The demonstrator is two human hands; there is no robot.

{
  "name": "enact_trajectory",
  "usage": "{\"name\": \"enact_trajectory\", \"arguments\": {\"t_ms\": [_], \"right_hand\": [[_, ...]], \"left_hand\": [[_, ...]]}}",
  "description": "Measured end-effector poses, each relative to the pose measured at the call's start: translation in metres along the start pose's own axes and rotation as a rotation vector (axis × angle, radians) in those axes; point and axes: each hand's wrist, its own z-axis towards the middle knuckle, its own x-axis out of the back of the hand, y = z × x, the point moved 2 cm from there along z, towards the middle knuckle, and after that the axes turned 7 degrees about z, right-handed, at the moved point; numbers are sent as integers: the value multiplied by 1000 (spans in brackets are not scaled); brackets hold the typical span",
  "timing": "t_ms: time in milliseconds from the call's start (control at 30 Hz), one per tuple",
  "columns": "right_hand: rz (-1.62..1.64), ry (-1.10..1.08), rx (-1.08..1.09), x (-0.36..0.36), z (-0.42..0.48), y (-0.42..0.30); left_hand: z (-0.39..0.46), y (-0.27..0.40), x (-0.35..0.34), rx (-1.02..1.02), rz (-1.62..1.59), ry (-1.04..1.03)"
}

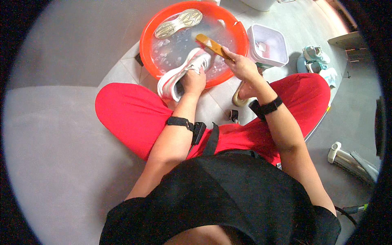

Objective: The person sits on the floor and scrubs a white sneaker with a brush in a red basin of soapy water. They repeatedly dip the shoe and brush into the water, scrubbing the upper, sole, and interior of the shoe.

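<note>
My left hand grips a white sneaker with pink trim by its opening, holding it tilted over the near rim of a red-orange plastic basin. In my right hand is the handle of a brown brush, its head above the water near the sneaker's toe. The brush's bristles are hard to make out. Cloudy, sudsy water fills the basin. A second shoe floats or rests there at the far left, its pale worn sole facing up.
A clear plastic tub stands right of the basin, with something red and white inside. Farther right are white and light-blue shoes. A dark-bristled brush shows at the basin's left edge. A whitish folded frame lies on the floor at right.
</note>
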Motion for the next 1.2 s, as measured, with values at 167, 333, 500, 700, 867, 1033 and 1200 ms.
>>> {"name": "enact_trajectory", "arguments": {"t_ms": [167, 333, 500, 700, 867, 1033, 1200], "right_hand": [[4, 45, 152, -4, -25, -27], [-42, -7, -3, 8, 15, 32], [-67, -293, 89, -15, -11, 23], [-116, -347, 42, -28, -15, 24], [51, -162, 81, -5, -16, 19], [590, -55, 71, 15, -5, 18], [494, 74, 117, -13, -19, 12]], "left_hand": [[-1, 8, 18, -189, 31, 167], [-14, 6, 3, 38, 149, -174], [-32, -2, -5, 686, -1122, -713], [-66, -28, -45, 1375, -1418, -568], [-53, 9, -11, 833, -1145, -363], [-8, 21, 41, 64, -695, -225], [25, 8, 29, 198, -1005, 132]]}}
